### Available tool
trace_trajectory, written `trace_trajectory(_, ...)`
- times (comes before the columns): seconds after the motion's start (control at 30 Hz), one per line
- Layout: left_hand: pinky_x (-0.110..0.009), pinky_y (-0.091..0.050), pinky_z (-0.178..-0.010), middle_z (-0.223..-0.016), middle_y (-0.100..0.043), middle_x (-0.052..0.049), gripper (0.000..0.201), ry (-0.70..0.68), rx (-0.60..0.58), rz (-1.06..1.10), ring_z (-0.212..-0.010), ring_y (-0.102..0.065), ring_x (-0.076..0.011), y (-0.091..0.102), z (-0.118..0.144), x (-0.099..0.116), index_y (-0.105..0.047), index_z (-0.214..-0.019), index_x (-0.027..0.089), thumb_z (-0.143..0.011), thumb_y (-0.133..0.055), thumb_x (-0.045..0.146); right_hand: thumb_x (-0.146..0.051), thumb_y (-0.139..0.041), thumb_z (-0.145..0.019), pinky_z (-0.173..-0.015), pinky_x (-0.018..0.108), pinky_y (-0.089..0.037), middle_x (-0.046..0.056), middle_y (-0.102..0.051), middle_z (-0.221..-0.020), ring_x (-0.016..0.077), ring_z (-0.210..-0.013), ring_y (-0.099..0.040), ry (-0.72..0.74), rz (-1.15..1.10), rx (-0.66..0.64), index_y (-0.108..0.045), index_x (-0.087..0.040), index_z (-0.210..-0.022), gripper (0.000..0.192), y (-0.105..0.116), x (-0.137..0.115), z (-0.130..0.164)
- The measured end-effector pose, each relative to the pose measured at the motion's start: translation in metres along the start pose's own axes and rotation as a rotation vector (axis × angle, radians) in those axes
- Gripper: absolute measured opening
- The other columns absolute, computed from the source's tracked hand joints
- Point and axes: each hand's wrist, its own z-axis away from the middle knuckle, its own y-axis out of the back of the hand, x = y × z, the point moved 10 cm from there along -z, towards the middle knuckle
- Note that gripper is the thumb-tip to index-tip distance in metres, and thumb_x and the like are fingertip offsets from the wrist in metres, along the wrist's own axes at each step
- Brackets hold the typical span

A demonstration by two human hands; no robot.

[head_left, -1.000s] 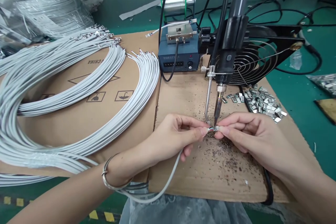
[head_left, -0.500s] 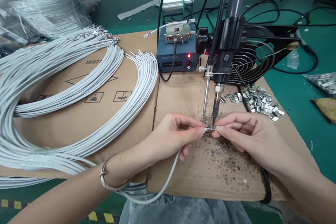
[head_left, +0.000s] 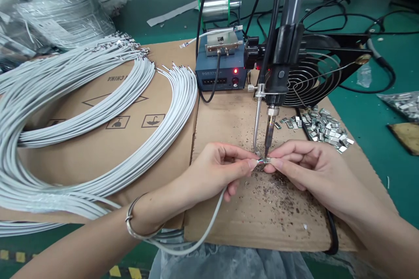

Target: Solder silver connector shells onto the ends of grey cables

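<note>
My left hand [head_left: 225, 165] pinches the stripped end of a white cable [head_left: 211, 222], which loops down below the wrist. Thin coloured wires poke out past its thumb and forefinger. Between thumb and fingers, my right hand [head_left: 297, 161] grips a small metal USB connector [head_left: 268, 160] against those wire ends. The tip of a clamped soldering iron [head_left: 269, 130] comes down onto or just above the joint; exact contact is too small to tell. A bent metal solder feed tube [head_left: 257, 117] ends just left of the tip.
Bundles of white cables [head_left: 170, 135] lie on cardboard at left. Behind stand a blue control box [head_left: 221, 72], a solder spool [head_left: 214, 6] and a black fan [head_left: 310, 74]. Loose connectors [head_left: 327, 128] are heaped at right. Dark solder specks litter the cardboard [head_left: 222, 222].
Both hands keep nearly the same place under the iron tip. The wires and connector have shifted only very slightly, and the whole view has moved a little.
</note>
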Motion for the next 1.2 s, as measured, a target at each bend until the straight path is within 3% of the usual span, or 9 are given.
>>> trace_trajectory(0.53,-0.012,-0.037,-0.031,-0.058,-0.054,0.004,0.018,-0.022,-0.002,-0.035,-0.033,-0.043,-0.0016,0.0019,-0.0003,-0.0025,-0.065,-0.082,0.013,-0.077,-0.062,0.030,-0.030,-0.067,-0.074,-0.028,0.019,-0.026,0.004,-0.072,-0.064,0.0062,-0.032,-0.045,-0.010,0.016,0.007,-0.067,-0.019,-0.075,0.012,0.0003,0.0027,-0.0001)
trace_trajectory(0.83,-0.012,-0.037,-0.031,-0.049,-0.051,0.006,0.020,0.000,0.034,-0.047,-0.032,-0.042,-0.0030,0.0028,-0.0007,-0.0031,-0.065,-0.083,0.011,-0.076,-0.063,0.029,-0.030,-0.066,-0.075,-0.027,0.018,-0.025,0.006,-0.073,-0.069,0.0047,-0.031,-0.043,-0.006,0.016,-0.004,-0.066,-0.018,-0.075,0.012,-0.0018,0.0031,-0.0008)
trace_trajectory(1.03,-0.014,-0.039,-0.031,-0.044,-0.051,0.006,0.021,-0.010,0.034,-0.049,-0.032,-0.045,-0.0051,0.0029,-0.0014,-0.0012,-0.063,-0.079,0.011,-0.073,-0.065,0.031,-0.029,-0.068,-0.073,-0.030,0.018,-0.033,0.006,-0.073,-0.070,0.0105,-0.043,-0.058,-0.008,-0.006,0.003,-0.066,-0.019,-0.073,0.010,-0.0014,0.0032,-0.0007)
trace_trajectory(1.2,-0.013,-0.038,-0.031,-0.041,-0.049,0.006,0.022,-0.012,0.045,-0.104,-0.032,-0.043,-0.0047,0.0036,-0.0010,0.0000,-0.060,-0.074,0.012,-0.073,-0.065,0.033,-0.028,-0.070,-0.072,-0.045,0.019,-0.046,0.005,-0.073,-0.069,0.0150,-0.060,-0.066,-0.010,-0.025,-0.009,-0.066,-0.019,-0.073,0.010,-0.0025,0.0024,-0.0002)
